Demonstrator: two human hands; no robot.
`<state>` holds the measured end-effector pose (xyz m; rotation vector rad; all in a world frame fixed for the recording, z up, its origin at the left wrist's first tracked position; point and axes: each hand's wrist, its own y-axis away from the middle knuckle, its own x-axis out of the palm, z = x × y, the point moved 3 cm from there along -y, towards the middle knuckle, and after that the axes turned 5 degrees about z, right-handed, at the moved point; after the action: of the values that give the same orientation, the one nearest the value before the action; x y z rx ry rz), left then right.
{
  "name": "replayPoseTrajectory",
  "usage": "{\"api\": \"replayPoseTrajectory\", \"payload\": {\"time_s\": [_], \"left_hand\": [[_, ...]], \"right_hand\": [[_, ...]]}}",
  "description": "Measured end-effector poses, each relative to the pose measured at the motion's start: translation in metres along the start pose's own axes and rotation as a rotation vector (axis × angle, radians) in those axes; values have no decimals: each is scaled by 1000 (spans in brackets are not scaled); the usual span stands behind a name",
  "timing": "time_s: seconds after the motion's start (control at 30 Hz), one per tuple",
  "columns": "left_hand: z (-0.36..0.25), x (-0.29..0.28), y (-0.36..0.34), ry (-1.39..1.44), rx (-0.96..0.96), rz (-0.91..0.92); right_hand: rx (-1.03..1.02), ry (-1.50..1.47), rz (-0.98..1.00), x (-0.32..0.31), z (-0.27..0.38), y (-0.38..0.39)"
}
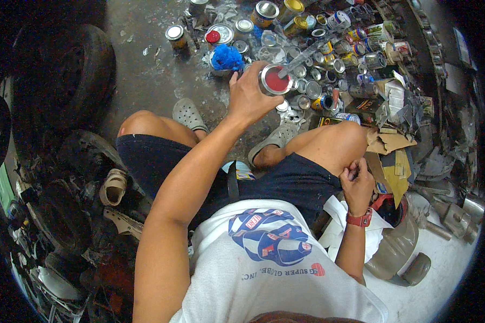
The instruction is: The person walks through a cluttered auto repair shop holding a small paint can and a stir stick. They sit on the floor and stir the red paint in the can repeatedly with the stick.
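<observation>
Head view: the person's left hand [249,97] is stretched forward, its grip wrapped around a small open tin of red paint [275,81], held above the floor [151,75] beside a crowd of paint cans [318,64]. A stir stick [307,54] leans out of the tin. The right hand [355,183] rests loosely curled on the right knee, holding nothing. Keeping the tin level and gripped low would likely guard against spills.

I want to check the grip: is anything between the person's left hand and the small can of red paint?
No, nothing visible. The left hand already holds the small can of red paint directly, fingers around its side. A stick stands in the paint. The right hand rests by the knee, apart from the can.
</observation>
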<state>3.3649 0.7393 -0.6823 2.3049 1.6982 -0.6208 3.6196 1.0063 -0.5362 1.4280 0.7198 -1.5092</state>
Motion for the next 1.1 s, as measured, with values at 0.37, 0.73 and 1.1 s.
{"api": "replayPoseTrajectory", "payload": {"time_s": [0.37,0.73,1.1], "left_hand": [[5,2,-7,2,11,-9],[3,1,-6,-3,2,-8],[6,4,-6,-15,-6,9]], "right_hand": [[-27,36,-54,4,-10,-8],[-41,-56,40,-3,-9,-5],[-72,-21,36,0,-7,-6]]}}
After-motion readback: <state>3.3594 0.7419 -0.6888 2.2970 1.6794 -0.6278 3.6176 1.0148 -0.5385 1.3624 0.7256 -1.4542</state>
